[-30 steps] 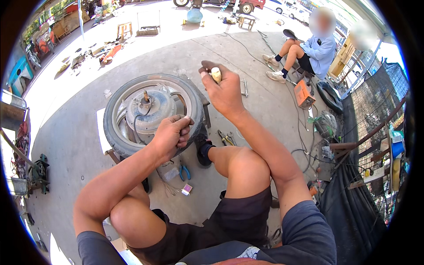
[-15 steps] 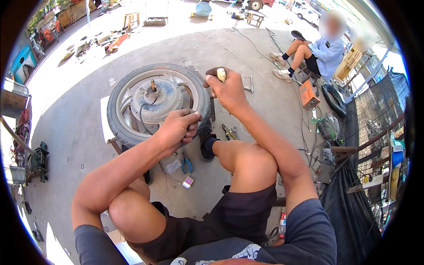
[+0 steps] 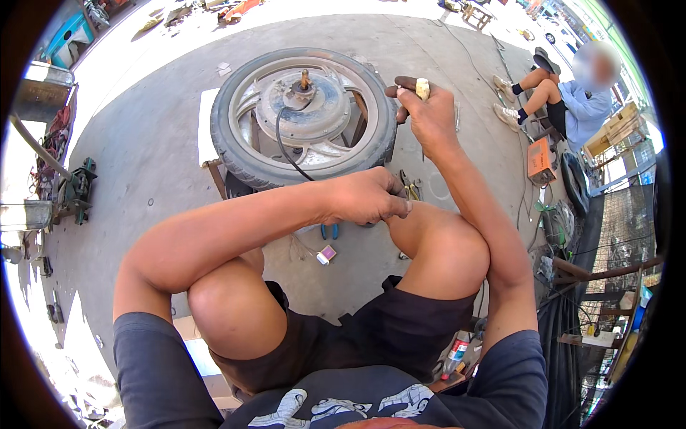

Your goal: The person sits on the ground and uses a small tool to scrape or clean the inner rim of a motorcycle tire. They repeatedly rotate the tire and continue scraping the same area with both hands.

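My right hand [image 3: 426, 116] is closed on a tool with a pale handle [image 3: 422, 89], just right of the wheel. My left hand [image 3: 371, 196] is over my right knee with fingers curled; whether it holds anything is hidden. A spoked wheel with a worn tyre [image 3: 235, 149], a central hub, an upright axle and a dark cable lies flat on a low stand in front of me. Below it on the floor are blue-handled pliers [image 3: 329, 232], a small pink-and-white box [image 3: 326, 254] and yellow-handled pliers [image 3: 411, 187].
A seated person in a light blue shirt [image 3: 582, 111] is at upper right, beside an orange machine [image 3: 542, 159], cables and a loose tyre [image 3: 574, 182]. Black mesh lines the right edge. A vise [image 3: 80, 184] is at left. A red-labelled bottle [image 3: 455, 352] stands behind my right leg.
The view has tipped, so the wheel sits higher in the picture. My left hand has moved down and right, from the wheel's edge to over my knee. My right hand still grips the tool.
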Action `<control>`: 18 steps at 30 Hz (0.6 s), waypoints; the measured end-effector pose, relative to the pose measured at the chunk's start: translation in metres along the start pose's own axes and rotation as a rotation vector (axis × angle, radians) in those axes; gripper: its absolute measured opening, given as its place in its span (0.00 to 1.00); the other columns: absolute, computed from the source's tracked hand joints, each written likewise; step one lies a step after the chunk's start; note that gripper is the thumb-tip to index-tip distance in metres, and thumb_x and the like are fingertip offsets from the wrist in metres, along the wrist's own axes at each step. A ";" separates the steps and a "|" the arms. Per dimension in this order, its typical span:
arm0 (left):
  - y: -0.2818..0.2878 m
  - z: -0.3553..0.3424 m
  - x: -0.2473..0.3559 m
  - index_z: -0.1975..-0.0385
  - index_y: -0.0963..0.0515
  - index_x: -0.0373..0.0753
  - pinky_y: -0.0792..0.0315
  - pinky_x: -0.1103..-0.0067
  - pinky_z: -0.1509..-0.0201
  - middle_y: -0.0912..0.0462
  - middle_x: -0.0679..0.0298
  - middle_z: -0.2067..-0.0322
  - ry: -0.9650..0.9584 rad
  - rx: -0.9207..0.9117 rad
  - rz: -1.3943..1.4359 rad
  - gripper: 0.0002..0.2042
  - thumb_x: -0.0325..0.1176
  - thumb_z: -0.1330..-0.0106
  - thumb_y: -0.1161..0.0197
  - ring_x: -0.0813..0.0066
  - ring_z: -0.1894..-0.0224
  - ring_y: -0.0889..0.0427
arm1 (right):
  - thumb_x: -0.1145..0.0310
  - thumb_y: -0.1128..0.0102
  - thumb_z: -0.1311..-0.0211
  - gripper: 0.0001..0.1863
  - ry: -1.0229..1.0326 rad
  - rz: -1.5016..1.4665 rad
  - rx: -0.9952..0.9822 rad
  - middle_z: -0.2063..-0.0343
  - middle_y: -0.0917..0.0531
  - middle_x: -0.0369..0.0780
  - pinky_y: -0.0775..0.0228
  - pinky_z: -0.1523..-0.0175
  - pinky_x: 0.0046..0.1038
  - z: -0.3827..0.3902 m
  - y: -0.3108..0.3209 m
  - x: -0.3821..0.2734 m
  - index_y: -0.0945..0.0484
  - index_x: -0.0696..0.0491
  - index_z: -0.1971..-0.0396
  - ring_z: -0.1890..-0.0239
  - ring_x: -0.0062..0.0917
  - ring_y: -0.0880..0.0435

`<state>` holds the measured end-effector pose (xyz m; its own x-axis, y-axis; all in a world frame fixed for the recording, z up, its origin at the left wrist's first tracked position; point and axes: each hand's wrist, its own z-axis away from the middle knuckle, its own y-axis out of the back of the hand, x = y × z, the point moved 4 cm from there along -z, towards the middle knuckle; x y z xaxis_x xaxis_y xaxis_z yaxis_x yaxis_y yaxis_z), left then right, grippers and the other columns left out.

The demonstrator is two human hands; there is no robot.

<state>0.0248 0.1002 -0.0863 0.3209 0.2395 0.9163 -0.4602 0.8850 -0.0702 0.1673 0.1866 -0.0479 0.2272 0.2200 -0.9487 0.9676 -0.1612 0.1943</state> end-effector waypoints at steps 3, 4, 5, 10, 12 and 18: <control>-0.005 -0.002 0.000 0.66 0.20 0.33 0.38 0.80 0.71 0.29 0.71 0.76 -0.048 -0.015 -0.154 0.13 0.39 0.31 0.38 0.83 0.74 0.33 | 0.74 0.43 0.38 0.15 -0.061 0.030 -0.135 0.66 0.12 0.45 0.28 0.71 0.22 0.001 -0.013 0.008 0.20 0.69 0.55 0.79 0.17 0.23; -0.007 -0.001 0.001 0.65 0.20 0.32 0.36 0.79 0.70 0.29 0.71 0.76 -0.059 -0.023 -0.183 0.13 0.39 0.32 0.38 0.82 0.74 0.33 | 0.74 0.42 0.38 0.16 -0.082 0.043 -0.186 0.65 0.12 0.45 0.28 0.70 0.22 0.001 -0.018 0.011 0.20 0.69 0.55 0.78 0.17 0.24; -0.009 -0.001 0.002 0.64 0.20 0.30 0.35 0.78 0.68 0.27 0.69 0.75 -0.061 -0.018 -0.202 0.14 0.39 0.32 0.38 0.80 0.72 0.31 | 0.74 0.42 0.38 0.15 -0.099 0.057 -0.231 0.65 0.12 0.45 0.28 0.70 0.22 0.002 -0.024 0.016 0.20 0.68 0.55 0.79 0.17 0.24; -0.016 -0.004 -0.010 0.59 0.19 0.26 0.30 0.73 0.60 0.20 0.61 0.71 -0.115 -0.023 -0.259 0.18 0.40 0.32 0.39 0.74 0.67 0.25 | 0.75 0.42 0.38 0.12 -0.123 0.149 -0.388 0.69 0.12 0.43 0.28 0.72 0.22 0.004 -0.064 0.035 0.20 0.68 0.58 0.79 0.17 0.24; -0.021 0.001 -0.003 0.58 0.19 0.27 0.29 0.72 0.58 0.18 0.60 0.70 -0.104 -0.088 -0.257 0.18 0.40 0.31 0.39 0.73 0.66 0.24 | 0.75 0.42 0.39 0.12 -0.127 0.203 -0.458 0.70 0.12 0.43 0.28 0.72 0.22 0.000 -0.075 0.047 0.21 0.67 0.59 0.79 0.17 0.23; -0.024 0.008 0.004 0.58 0.19 0.27 0.28 0.71 0.56 0.17 0.58 0.69 -0.170 -0.122 -0.301 0.17 0.40 0.30 0.40 0.72 0.65 0.22 | 0.73 0.36 0.40 0.08 -0.209 0.268 -0.543 0.73 0.14 0.40 0.30 0.72 0.24 -0.007 -0.110 0.078 0.17 0.62 0.64 0.79 0.18 0.22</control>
<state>0.0299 0.0770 -0.0775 0.2802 -0.0994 0.9548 -0.2609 0.9493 0.1754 0.0796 0.2279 -0.1414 0.4954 0.0389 -0.8678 0.8108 0.3378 0.4780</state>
